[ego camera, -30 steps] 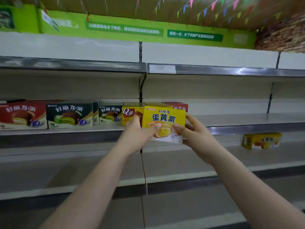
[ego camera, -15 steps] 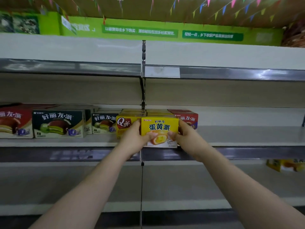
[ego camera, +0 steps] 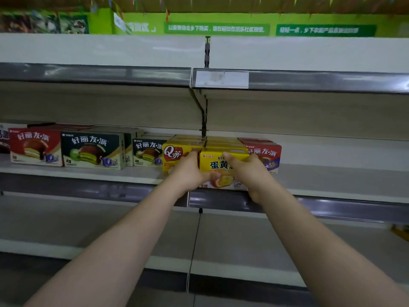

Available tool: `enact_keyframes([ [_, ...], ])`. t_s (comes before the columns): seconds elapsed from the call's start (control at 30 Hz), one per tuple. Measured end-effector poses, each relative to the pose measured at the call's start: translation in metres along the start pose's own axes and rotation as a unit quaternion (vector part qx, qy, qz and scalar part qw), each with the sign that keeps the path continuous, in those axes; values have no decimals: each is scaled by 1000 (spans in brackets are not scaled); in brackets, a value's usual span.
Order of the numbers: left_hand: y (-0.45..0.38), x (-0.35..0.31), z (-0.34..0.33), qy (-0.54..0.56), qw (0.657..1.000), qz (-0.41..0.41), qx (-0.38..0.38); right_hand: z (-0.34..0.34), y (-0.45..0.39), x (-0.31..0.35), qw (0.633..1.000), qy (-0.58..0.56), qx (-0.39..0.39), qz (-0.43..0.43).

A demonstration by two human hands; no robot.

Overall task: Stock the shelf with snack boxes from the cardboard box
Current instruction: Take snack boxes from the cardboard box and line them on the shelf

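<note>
A yellow snack box (ego camera: 219,166) with an egg-yolk pie picture stands at the front edge of the middle shelf (ego camera: 88,175). My left hand (ego camera: 189,173) grips its left side and my right hand (ego camera: 250,171) grips its right side and top. It sits between a yellow Q box (ego camera: 174,155) on its left and a red pie box (ego camera: 269,156) on its right. More yellow boxes (ego camera: 221,144) line up behind it. The cardboard box is out of view.
Left along the same shelf stand a red pie box (ego camera: 35,146) and two dark green pie boxes (ego camera: 93,150). The shelf above (ego camera: 309,82) carries a blank price tag (ego camera: 222,79). A yellow box (ego camera: 400,232) shows on the lower shelf at the far right.
Both hands carried the yellow box up from in front of the shelf edge and set it onto the middle shelf. The view has shifted closer and to the left.
</note>
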State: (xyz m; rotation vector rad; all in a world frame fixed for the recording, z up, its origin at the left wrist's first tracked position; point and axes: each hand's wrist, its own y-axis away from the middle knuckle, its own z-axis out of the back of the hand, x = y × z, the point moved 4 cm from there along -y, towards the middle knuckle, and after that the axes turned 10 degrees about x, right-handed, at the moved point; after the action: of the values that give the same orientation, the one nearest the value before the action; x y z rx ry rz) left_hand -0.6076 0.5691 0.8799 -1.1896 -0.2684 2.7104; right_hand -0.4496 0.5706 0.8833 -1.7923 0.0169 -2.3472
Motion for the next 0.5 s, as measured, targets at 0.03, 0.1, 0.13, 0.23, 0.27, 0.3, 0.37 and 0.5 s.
enact_keyframes([
  [0.03, 0, -1, -1, -3, 1000, -3, -3, 1, -2, -1, 1000, -19, 1, 1],
  [0.1, 2, -1, -3, -8, 1000, -9, -9, 1, -4, -4, 1000, -31, -1, 3],
  [0.13, 3, -1, -4, -10, 1000, -10, -13, 0, -5, -5, 999, -31, -3, 6],
  [0.23, 8, -7, -4, -38, 999, -4, -28, 0, -7, -5, 999, -26, -18, 12],
  [0.27, 10, -9, -5, -51, 998, 0, -31, 0, -7, -6, 999, -26, -22, 12],
  [0.3, 10, -11, -5, -62, 998, 2, -33, -1, -6, -5, 999, -27, -28, 16],
  [0.37, 11, -13, -5, -77, 996, 6, -38, -2, -5, -4, 999, -36, -33, 17],
  [0.5, 20, -11, -4, -84, 994, 20, -74, -1, 6, 0, 994, -49, -86, 44],
])
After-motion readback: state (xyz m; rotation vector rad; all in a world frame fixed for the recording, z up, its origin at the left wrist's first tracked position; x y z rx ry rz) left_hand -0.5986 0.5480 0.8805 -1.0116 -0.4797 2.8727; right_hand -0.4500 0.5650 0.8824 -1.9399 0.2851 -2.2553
